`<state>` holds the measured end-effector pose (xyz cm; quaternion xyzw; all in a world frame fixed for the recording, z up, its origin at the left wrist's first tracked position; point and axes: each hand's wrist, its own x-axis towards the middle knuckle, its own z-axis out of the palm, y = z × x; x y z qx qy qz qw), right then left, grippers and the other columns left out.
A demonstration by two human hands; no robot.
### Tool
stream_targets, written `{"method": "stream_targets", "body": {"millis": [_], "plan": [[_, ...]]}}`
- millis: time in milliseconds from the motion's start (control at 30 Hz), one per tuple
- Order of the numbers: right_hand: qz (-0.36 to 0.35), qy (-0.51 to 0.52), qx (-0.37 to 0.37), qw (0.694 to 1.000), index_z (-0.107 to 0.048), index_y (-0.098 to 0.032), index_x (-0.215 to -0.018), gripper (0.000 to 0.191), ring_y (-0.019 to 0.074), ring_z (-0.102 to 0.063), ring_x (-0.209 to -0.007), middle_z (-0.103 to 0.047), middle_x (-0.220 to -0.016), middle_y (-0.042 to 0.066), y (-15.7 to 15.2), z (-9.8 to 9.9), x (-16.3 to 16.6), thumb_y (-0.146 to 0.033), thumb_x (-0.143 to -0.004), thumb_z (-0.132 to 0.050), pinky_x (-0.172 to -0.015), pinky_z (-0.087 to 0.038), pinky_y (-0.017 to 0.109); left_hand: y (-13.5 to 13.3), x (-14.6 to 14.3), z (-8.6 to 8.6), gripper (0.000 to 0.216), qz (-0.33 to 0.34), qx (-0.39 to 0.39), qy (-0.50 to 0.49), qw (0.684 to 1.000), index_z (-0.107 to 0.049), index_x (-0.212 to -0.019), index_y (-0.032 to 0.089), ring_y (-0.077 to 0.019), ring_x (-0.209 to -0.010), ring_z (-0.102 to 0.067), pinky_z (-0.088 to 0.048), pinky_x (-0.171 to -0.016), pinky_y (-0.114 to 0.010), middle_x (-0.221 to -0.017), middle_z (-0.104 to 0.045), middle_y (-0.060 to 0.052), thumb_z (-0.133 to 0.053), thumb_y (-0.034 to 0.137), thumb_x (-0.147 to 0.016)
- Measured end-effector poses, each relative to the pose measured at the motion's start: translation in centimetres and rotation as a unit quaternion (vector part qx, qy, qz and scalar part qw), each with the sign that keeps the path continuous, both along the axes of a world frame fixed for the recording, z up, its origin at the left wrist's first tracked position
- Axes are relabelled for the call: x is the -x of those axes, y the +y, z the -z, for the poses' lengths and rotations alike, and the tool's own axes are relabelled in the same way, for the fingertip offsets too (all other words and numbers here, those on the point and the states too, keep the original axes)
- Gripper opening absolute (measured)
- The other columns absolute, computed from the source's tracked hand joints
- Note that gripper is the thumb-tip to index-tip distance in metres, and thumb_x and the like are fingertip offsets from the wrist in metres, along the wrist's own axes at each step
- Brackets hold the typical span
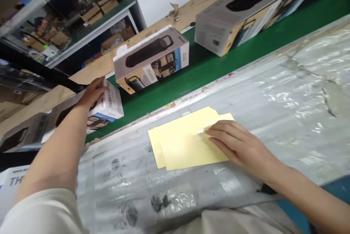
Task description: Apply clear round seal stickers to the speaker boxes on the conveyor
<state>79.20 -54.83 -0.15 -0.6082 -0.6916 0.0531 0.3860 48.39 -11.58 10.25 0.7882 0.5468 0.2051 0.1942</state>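
My left hand [93, 92] reaches out to a printed carton [112, 103] on the green belt, its fingers bent over the carton's top near the right end. Over the yellow sheets [186, 143], my right hand [236, 144] has its thumb and fingertips pinched together. A small white sticker [200, 131] shows at those fingertips, just above the paper. The sheets lie overlapped in a small stack on the plastic-covered table [131, 179]. Part of the stack's right side is hidden beneath my right hand.
Further along the green belt [164, 97] stand a second carton [153, 59] and a larger-looking one [235, 19]. Another carton [24, 132] is at the far left. Behind the belt runs a wooden ledge [147, 31]. Cluttered shelves [82, 33] stand at the back left.
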Motion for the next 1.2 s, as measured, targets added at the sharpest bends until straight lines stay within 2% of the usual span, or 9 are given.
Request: {"method": "stream_targets", "body": {"millis": [200, 300, 367, 467, 533, 633, 833, 1033, 1200], "plan": [[-0.011, -0.108, 0.032, 0.994, -0.069, -0.022, -0.127, 0.027, 0.0298, -0.061, -0.123, -0.072, -0.127, 0.012, -0.8, 2.1, 0.5, -0.020, -0.104, -0.054, -0.107, -0.047, 0.052, 0.6, -3.8, -1.3, 0.050, -0.144, -0.060, 0.010, 0.988, -0.060, -0.139, 0.016, -0.0220, -0.122, -0.060, -0.041, -0.119, -0.042, -0.124, -0.069, -0.004, -0.063, 0.007, -0.090], [-0.013, -0.119, 0.054, 0.991, -0.069, -0.020, -0.121, 0.022, 0.0308, -0.060, -0.122, -0.071, -0.126, 0.014, -0.1, 1.6, 1.1, -0.020, -0.103, -0.056, -0.103, -0.045, 0.051, -2.0, -6.8, -2.2, 0.040, -0.196, -0.128, -0.034, 0.972, -0.054, -0.139, 0.007, -0.0221, -0.123, -0.057, -0.040, -0.118, -0.041, -0.127, -0.065, -0.012, -0.046, 0.010, -0.100], [-0.020, -0.113, 0.067, 0.991, -0.070, -0.019, -0.110, 0.017, 0.0295, -0.061, -0.116, -0.071, -0.120, 0.013, 0.4, 1.0, 1.2, -0.015, -0.102, -0.056, -0.094, -0.047, 0.045, -6.5, -8.4, -1.4, 0.035, -0.113, -0.160, -0.056, 0.979, -0.060, -0.130, 0.010, -0.0224, -0.121, -0.058, -0.043, -0.114, -0.039, -0.128, -0.064, -0.012, -0.047, 0.009, -0.098], [-0.057, -0.091, 0.097, 0.990, -0.069, -0.018, -0.094, 0.018, 0.0241, -0.062, -0.094, -0.070, -0.104, 0.010, 0.8, 0.5, 1.2, -0.009, -0.100, -0.055, -0.079, -0.046, 0.037, -16.2, -9.3, 2.7, 0.013, 0.126, -0.101, -0.052, 0.986, -0.073, -0.102, 0.024, -0.0239, -0.105, -0.066, -0.053, -0.099, -0.038, -0.106, -0.072, -0.005, -0.066, 0.023, -0.092], [-0.082, -0.084, 0.118, 0.986, -0.068, -0.018, -0.087, 0.019, 0.0222, -0.060, -0.084, -0.068, -0.095, 0.008, 0.9, 0.6, 1.2, -0.007, -0.098, -0.057, -0.073, -0.045, 0.035, -22.3, -9.1, 6.3, 0.015, 0.362, 0.017, -0.020, 0.932, -0.076, -0.105, 0.031, -0.0264, -0.109, -0.065, -0.053, -0.101, -0.042, -0.110, -0.072, -0.007, -0.064, 0.032, -0.096], [-0.093, -0.091, 0.130, 0.983, -0.067, -0.018, -0.083, 0.021, 0.0225, -0.059, -0.081, -0.067, -0.092, 0.008, 0.7, 0.9, 1.5, -0.002, -0.095, -0.058, -0.071, -0.044, 0.035, -27.5, -8.5, 10.3, 0.024, 0.419, 0.051, 0.006, 0.906, -0.077, -0.116, 0.033, -0.0271, -0.111, -0.062, -0.051, -0.101, -0.045, -0.120, -0.067, -0.010, -0.063, 0.043, -0.099], [-0.091, -0.081, 0.122, 0.985, -0.065, -0.017, -0.083, 0.029, 0.0212, -0.057, -0.076, -0.065, -0.084, 0.006, 0.4, 0.6, 2.1, 0.006, -0.091, -0.050, -0.068, -0.044, 0.033, -27.3, -7.9, 11.4, 0.029, 0.409, 0.026, -0.010, 0.912, -0.077, -0.119, 0.032, -0.0259, -0.109, -0.060, -0.049, -0.100, -0.042, -0.121, -0.064, -0.011, -0.062, 0.047, -0.099], [-0.088, -0.067, 0.073, 0.991, -0.066, -0.017, -0.116, 0.033, 0.0246, -0.060, -0.098, -0.066, -0.109, 0.012, -0.9, 1.1, 1.9, 0.002, -0.098, -0.046, -0.080, -0.053, 0.036, -27.4, -7.9, 11.4, 0.028, 0.419, 0.005, -0.011, 0.908, -0.076, -0.118, 0.030, -0.0246, -0.108, -0.061, -0.049, -0.098, -0.040, -0.122, -0.065, -0.010, -0.062, 0.046, -0.100], [-0.083, -0.027, 0.092, 0.992, -0.068, -0.019, -0.103, 0.026, 0.0239, -0.061, -0.094, -0.067, -0.105, 0.011, -1.0, 1.1, 1.9, -0.004, -0.100, -0.048, -0.078, -0.053, 0.037, -27.5, -7.9, 11.6, 0.029, 0.431, -0.033, -0.021, 0.902, -0.075, -0.117, 0.024, -0.0226, -0.106, -0.060, -0.048, -0.096, -0.038, -0.121, -0.065, -0.010, -0.060, 0.043, -0.102]]}}
